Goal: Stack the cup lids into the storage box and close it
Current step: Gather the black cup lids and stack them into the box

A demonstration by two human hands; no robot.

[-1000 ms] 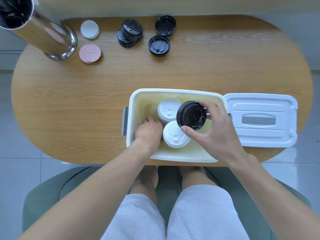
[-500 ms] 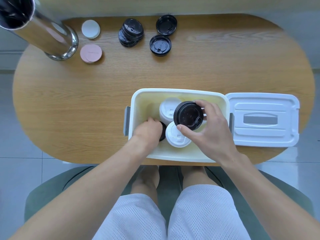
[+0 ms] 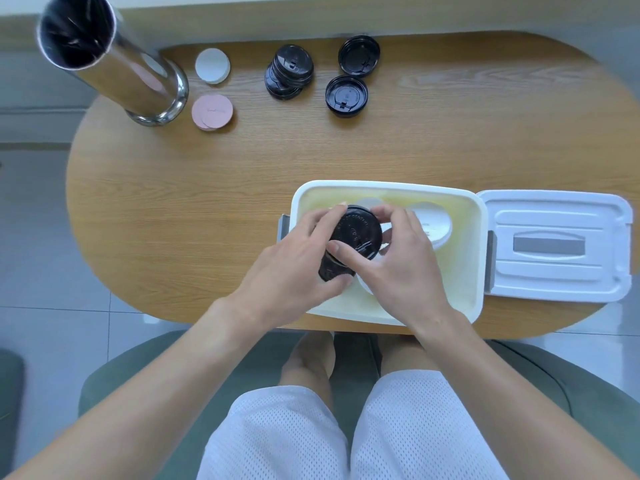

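Observation:
The open white storage box [image 3: 476,265] sits at the table's near edge. Over its left half both hands meet on a stack of black cup lids [image 3: 355,237]. My left hand [image 3: 294,268] grips the stack's lower left side, and my right hand [image 3: 401,261] holds the top black lid by thumb and fingers. White lids [image 3: 434,223] lie in the box to the right, partly hidden by my right hand. The box's white cover [image 3: 557,247] lies flat on the table to the right of the box.
At the back of the wooden table [image 3: 207,202] are a stack of black lids [image 3: 289,71], two single black lids [image 3: 359,55] [image 3: 346,95], a white disc [image 3: 212,65], pink discs [image 3: 212,111] and a tall metal cylinder [image 3: 114,60] at the left.
My right hand carried the black lid left and set it onto the black stack that my left hand lifted up from the box's left side. The camera moved closer.

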